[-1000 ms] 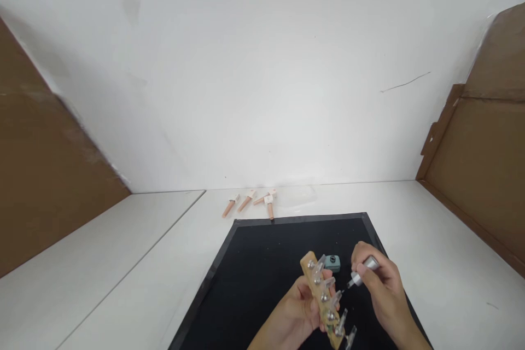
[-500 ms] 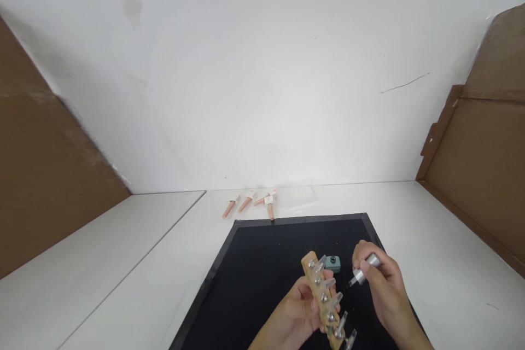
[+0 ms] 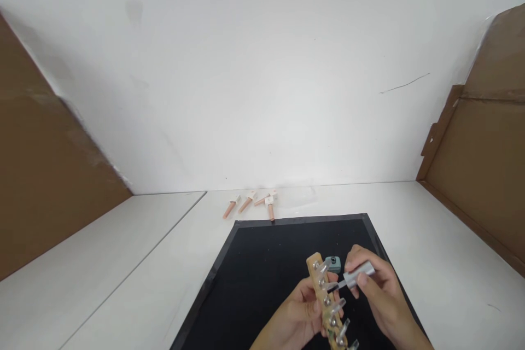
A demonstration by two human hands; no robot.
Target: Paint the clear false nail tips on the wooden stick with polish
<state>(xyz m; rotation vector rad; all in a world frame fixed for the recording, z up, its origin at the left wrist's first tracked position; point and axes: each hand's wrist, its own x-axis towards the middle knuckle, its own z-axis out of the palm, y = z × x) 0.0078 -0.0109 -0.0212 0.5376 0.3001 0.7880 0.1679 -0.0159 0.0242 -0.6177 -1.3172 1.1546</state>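
My left hand (image 3: pixel 301 311) grips a wooden strip (image 3: pixel 315 260) that slants toward the lower right. Several clear nail tips (image 3: pixel 338 306) stand along it on round silver mounts. In my right hand (image 3: pixel 381 290) is a brush with a silver cap (image 3: pixel 359 275), pinched between thumb and fingers. Its dark bristles (image 3: pixel 333 288) are at one of the upper nail tips; whether they touch it is hard to tell. Just beyond the hands, a small teal bottle (image 3: pixel 333 264) with a dark round opening sits on the black mat (image 3: pixel 266 262).
Several peach-handled bottles with white ends (image 3: pixel 246 204) lie beyond the mat's far edge, beside a clear plastic piece (image 3: pixel 301 197). A white wall (image 3: pixel 262 76) rises behind the white table (image 3: pixel 180 262). Brown cardboard panels stand at the left (image 3: pixel 45 158) and right (image 3: pixel 484 158).
My right hand has moved left, bringing the brush from beside the strip to an upper nail tip. The strip in my left hand has shifted slightly right.
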